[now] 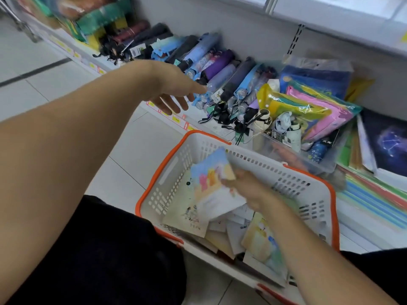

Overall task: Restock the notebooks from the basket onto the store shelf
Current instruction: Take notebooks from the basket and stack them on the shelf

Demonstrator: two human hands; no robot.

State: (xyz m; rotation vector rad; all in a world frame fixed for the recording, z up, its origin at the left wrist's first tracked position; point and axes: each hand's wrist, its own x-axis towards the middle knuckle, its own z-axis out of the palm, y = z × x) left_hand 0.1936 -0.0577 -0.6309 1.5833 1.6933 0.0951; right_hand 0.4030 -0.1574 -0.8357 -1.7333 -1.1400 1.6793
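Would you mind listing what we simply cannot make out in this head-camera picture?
- Right hand: its fingertips are hidden behind the notebook it holds over the basket.
- Lower notebooks in the basket: covered by the ones on top, so no count is possible.
- Price labels on the shelf edge: too small and blurred to read.
- Dark constellation-print item: cut off by the right edge.
- Left hand: open and empty over the umbrellas; contact with them is unclear.

Left hand outstretched, fingers spread; right hand gripping notebook
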